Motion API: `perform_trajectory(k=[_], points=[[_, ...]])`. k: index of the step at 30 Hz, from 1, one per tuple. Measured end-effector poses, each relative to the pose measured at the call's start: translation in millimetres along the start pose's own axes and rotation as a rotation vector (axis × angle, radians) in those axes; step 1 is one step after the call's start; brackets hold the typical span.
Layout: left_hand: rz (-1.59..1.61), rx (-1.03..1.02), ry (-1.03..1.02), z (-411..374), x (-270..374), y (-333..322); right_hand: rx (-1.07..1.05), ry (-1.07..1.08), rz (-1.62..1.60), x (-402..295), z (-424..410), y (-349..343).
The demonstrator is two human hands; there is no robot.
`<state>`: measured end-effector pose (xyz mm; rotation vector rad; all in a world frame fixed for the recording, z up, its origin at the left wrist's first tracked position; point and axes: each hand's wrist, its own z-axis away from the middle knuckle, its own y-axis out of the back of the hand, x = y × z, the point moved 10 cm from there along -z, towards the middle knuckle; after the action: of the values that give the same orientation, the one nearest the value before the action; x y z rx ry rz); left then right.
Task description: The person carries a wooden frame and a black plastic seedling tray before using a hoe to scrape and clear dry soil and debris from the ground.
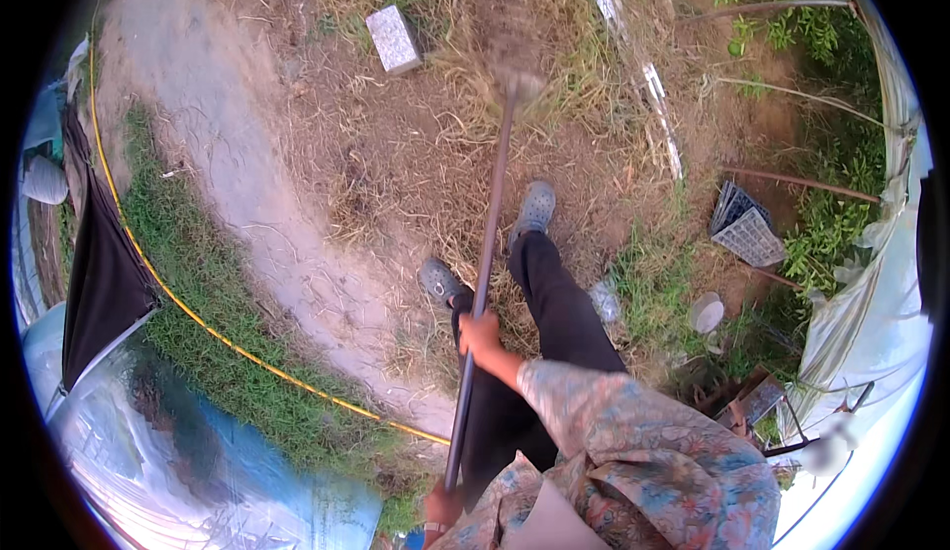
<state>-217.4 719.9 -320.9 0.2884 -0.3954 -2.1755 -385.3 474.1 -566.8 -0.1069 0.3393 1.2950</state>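
Observation:
A long-handled garden tool [493, 223] reaches from near my body out over the ground. Its head [523, 86] is blurred and rests at or near the dry straw, so I cannot tell whether it is a hoe or a rake. My right hand [480, 336] grips the shaft around its middle. Lower down, close to the shaft's near end, my left hand [443, 509] is wrapped around it, with a band at the wrist. Dry grass and straw [571, 82] lie around the tool's head.
A pale rectangular block [393, 39] lies left of the tool's head. A yellow hose [223, 338] curves along the green grass [215, 275] at left. To the right are white strips [663, 120], plastic crates [746, 227], a pale round object [706, 312] and plastic sheeting [853, 312].

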Motion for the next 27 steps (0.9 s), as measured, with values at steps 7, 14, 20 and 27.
perform_trajectory(k=[7,14,20,27], points=[[-0.008,0.153,-0.157,-50.2,28.9,31.9,-0.075,0.081,-0.241,-64.2,-6.5,-27.6],[0.034,0.084,-0.284,-127.1,150.9,14.0,-0.065,0.393,0.017,-200.5,-114.9,-20.3],[-0.194,0.074,0.019,12.0,-61.7,24.3,0.024,-0.143,-0.131,69.8,16.4,-10.9],[-0.054,0.113,-0.215,-90.4,33.3,33.6,-0.056,0.135,-0.204,-98.0,-8.6,-38.0]])
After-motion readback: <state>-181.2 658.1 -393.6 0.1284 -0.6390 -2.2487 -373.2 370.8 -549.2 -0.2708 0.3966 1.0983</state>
